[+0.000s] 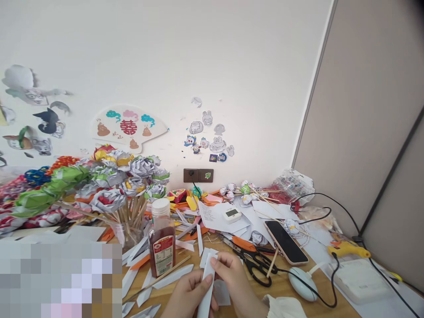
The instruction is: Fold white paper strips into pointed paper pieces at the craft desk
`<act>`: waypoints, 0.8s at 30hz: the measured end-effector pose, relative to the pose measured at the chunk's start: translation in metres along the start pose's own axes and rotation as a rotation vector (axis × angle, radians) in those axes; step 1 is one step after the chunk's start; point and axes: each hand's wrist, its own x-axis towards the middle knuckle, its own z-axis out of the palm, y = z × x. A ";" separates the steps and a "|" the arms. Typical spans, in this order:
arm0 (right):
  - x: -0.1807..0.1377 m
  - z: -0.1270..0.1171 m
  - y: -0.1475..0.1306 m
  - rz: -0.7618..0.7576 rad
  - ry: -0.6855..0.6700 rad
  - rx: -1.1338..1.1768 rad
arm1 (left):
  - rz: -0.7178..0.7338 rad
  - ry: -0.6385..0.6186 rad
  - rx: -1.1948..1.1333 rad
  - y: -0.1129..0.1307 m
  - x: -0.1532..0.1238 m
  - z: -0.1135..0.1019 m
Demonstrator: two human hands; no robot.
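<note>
A folded strip of white paper (206,289) stands upright between my hands at the bottom middle. My left hand (190,289) pinches its lower part, thumb lying across the front. Higher up, my right hand (228,269) grips the strip's right edge with thumb and fingertips. More small white paper pieces (222,291) lie behind and beneath the hands. To the left stands a bottle of reddish-brown liquid (162,243) with a white cap. Black-handled scissors (256,265) rest on the table just right of my right hand.
Paper flowers on sticks (129,176) fill the left back. A phone (286,242), a white mouse-shaped device (302,282), a yellow glue gun (349,250) and black cables (336,282) occupy the right. A small white timer (232,214) sits on papers. Paper scraps cover the wooden table (331,304).
</note>
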 end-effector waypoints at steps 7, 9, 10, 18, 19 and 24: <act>0.001 0.000 0.000 -0.057 0.000 -0.072 | -0.001 0.009 0.035 -0.005 0.002 -0.004; 0.002 -0.001 0.001 -0.069 0.014 -0.097 | 0.009 0.004 0.030 -0.004 0.002 -0.004; 0.003 -0.002 0.002 -0.078 0.025 -0.109 | 0.006 -0.003 0.016 -0.003 0.002 -0.003; 0.007 -0.009 0.003 -0.158 0.071 -0.197 | -0.047 -0.055 -0.052 0.001 0.003 -0.004; 0.008 -0.010 0.004 -0.166 0.083 -0.202 | -0.051 -0.056 -0.047 0.001 0.003 -0.005; 0.011 -0.014 0.004 -0.180 0.134 -0.215 | -0.078 -0.071 0.005 0.001 0.003 -0.008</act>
